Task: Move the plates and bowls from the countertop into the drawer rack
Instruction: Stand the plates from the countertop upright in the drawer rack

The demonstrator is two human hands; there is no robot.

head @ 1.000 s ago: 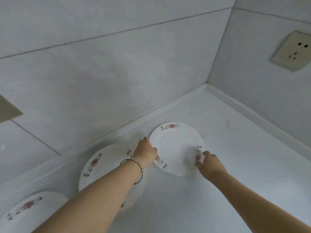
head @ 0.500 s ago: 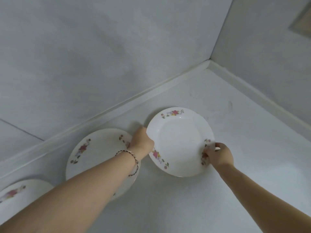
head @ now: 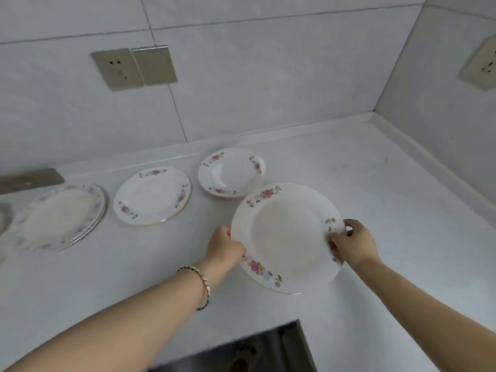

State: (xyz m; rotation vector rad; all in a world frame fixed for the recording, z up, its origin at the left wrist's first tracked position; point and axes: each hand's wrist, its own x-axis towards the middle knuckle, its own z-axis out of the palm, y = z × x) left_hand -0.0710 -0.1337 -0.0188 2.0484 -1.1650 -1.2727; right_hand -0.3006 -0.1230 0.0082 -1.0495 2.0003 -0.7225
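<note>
Carrying is the step in hand: a flowered plate is gripped at opposite rims, the left hand curled round its left edge and the right hand pinching its right edge. It looks lifted just off the countertop and slightly tilted. Just behind the flowered plate sits a smaller plate; further to its left lie a second plate and a stack of plates. Nearer than the flowered plate, a dark opening shows, blurred; whether it is the drawer rack I cannot tell. Next, I judge, the plate must come down, turn on edge and slot in without striking the counter lip.
</note>
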